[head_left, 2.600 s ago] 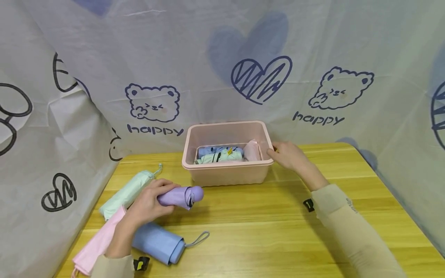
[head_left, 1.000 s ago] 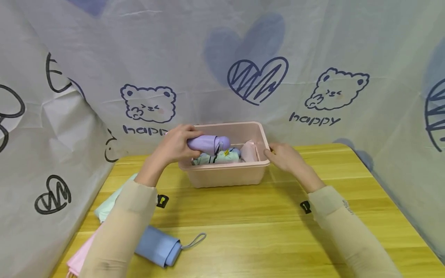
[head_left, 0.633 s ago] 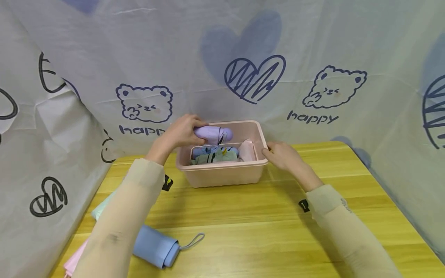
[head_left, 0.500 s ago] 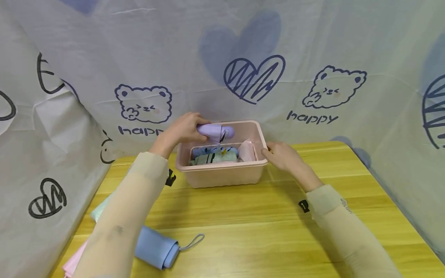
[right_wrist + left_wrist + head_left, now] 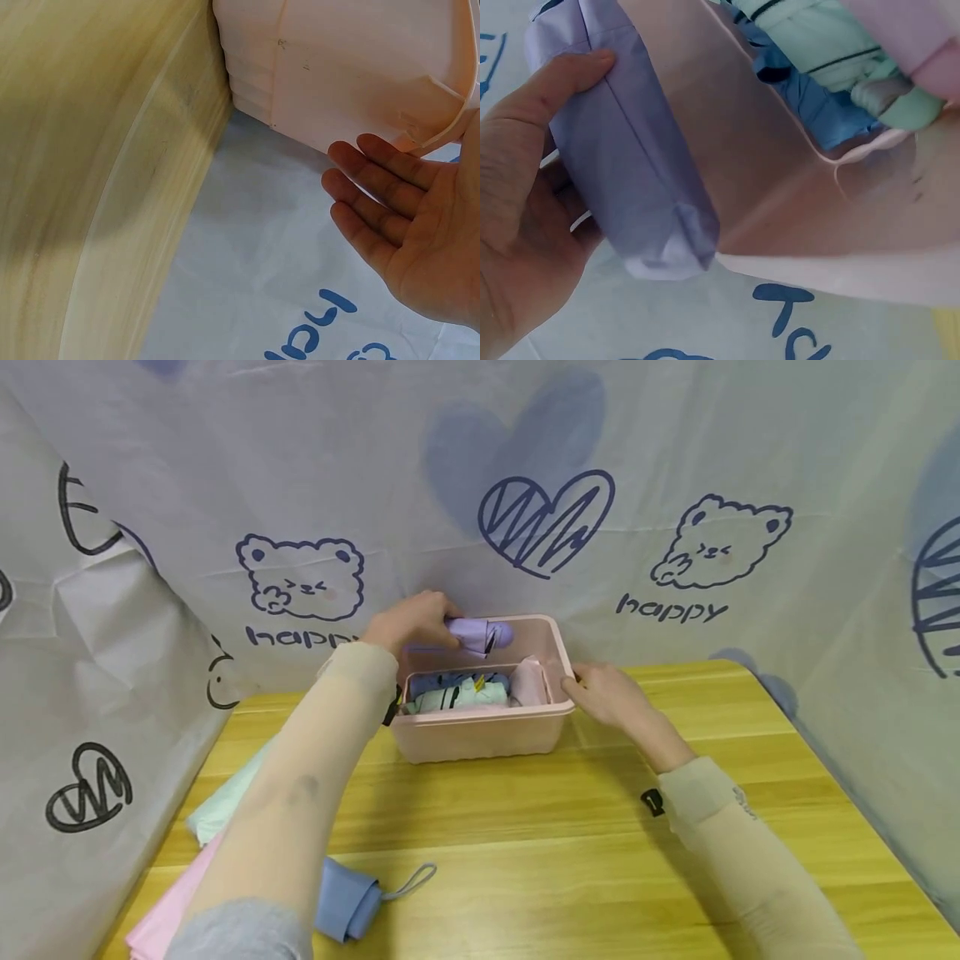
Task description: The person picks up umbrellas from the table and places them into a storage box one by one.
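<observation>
In the head view my left hand (image 5: 416, 622) holds a folded purple umbrella (image 5: 471, 635) over the back of a pink plastic bin (image 5: 480, 741). The left wrist view shows thumb and fingers on either side of the umbrella (image 5: 634, 150), beside the bin's wall. My right hand (image 5: 609, 695) grips the bin's right rim, thumb over the edge. In the right wrist view its fingers (image 5: 375, 187) lie below the rim, the thumb hidden. Inside the bin lie a mint umbrella (image 5: 461, 695), a blue umbrella (image 5: 427, 682) behind it and a pink bundle (image 5: 529, 681).
Left on the wooden table (image 5: 510, 860), partly covered by my left sleeve, are a blue folded umbrella (image 5: 347, 902) with a wrist loop, a pink one (image 5: 168, 910) and a mint one (image 5: 225, 806). A printed cloth (image 5: 420, 527) hangs behind the bin.
My left hand has carried the purple umbrella from the left of the table up to the bin, then further back and right over it. The right hand stays at the bin's rim.
</observation>
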Demonstrator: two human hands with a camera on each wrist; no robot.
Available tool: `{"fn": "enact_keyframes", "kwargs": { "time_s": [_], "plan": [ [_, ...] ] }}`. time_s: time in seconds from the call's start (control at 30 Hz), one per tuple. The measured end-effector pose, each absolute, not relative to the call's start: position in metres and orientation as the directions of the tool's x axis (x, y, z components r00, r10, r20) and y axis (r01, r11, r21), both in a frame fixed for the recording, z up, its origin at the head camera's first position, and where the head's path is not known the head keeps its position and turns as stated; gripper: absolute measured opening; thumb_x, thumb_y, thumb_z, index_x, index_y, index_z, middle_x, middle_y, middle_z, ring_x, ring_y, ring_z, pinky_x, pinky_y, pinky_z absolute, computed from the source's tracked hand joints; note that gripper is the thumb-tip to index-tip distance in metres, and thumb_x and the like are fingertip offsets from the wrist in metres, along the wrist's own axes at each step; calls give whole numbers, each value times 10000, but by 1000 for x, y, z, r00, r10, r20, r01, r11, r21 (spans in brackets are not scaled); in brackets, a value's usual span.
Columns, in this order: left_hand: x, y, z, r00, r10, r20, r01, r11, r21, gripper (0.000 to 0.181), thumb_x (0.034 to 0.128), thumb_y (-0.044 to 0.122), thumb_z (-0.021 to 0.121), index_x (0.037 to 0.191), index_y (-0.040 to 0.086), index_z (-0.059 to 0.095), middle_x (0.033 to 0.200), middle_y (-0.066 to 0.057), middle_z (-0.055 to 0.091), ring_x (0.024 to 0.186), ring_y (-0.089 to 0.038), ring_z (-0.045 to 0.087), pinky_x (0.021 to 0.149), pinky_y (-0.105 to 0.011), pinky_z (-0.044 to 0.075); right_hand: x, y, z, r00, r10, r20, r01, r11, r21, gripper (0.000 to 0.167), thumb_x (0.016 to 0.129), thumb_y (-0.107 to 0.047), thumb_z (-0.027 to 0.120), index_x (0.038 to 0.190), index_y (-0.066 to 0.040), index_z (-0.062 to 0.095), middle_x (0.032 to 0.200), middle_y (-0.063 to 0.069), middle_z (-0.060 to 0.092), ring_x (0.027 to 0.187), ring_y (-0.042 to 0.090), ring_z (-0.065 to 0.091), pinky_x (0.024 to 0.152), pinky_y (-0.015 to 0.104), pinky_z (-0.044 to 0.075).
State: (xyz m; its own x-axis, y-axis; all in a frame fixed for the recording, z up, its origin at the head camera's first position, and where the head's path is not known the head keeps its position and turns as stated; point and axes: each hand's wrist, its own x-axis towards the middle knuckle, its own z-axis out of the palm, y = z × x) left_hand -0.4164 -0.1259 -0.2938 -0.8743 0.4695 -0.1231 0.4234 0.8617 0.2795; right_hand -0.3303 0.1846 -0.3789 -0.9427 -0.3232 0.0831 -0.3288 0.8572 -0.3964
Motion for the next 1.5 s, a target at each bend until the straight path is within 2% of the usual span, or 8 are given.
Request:
{"fn": "enact_keyframes", "kwargs": {
  "time_s": [0.17,0.43,0.57,0.73,0.87,1.0,1.33,1.5],
  "plan": [
    [-423,-115,-295,-868,444,-222,391,887,248,429,859,283,810,1234,84,746,1096,-70,692,960,-240,562,886,-384,490,-329,186,-378,-945,-320,75,-323,861,-393,515,1043,-381,389,1197,7,690,1088,205,713,936,358,647,892,543,526],
    [-421,-103,-301,-872,368,-323,307,925,225,439,849,284,821,1219,73,718,1114,-61,682,995,-232,579,930,-385,488,-330,186,-376,-945,-317,82,-325,871,-368,493,1031,-391,403,1144,-17,704,1095,204,717,1002,395,667,896,552,525],
    [-414,-99,-303,-870,341,-355,290,938,189,384,820,277,836,1149,104,740,1107,-50,699,1011,-234,594,945,-400,487,-331,185,-376,-945,-319,70,-324,890,-321,511,1039,-392,408,1219,-3,687,1214,217,694,1147,416,628,985,571,494],
    [-411,-93,-305,-867,302,-397,266,953,143,250,840,206,815,1051,102,731,1052,-66,678,946,-232,574,824,-368,498,-333,185,-377,-939,-337,62,-342,908,-242,578,1052,-386,395,1386,46,585,1453,251,554,1367,441,477,1157,571,362],
    [-413,-88,-309,-859,313,-404,304,949,89,96,859,135,750,945,92,749,939,-72,647,848,-219,553,678,-323,455,-334,184,-377,-932,-357,69,-363,910,-200,575,1054,-368,389,1385,70,560,1473,260,519,1397,446,441,1192,564,312],
    [-417,-83,-312,-865,311,-394,311,948,65,45,853,114,739,897,104,744,878,-51,611,815,-210,545,629,-309,428,-335,185,-376,-926,-369,77,-377,906,-192,544,1051,-346,390,1338,78,573,1425,258,539,1361,440,464,1178,562,328],
    [-412,-89,-302,-858,367,-360,371,927,62,151,860,187,754,983,101,775,905,-17,621,841,-198,522,710,-333,439,-332,183,-376,-927,-368,64,-373,902,-215,616,1047,-372,332,1408,85,531,1505,273,482,1427,450,408,1215,556,273],
    [-411,-97,-290,-868,374,-326,355,927,119,237,895,234,737,1084,93,761,1056,-41,680,948,-215,568,844,-376,499,-332,183,-376,-931,-363,43,-364,906,-217,648,1053,-379,307,1467,89,478,1564,288,417,1478,464,342,1237,559,222]
  ]
}}
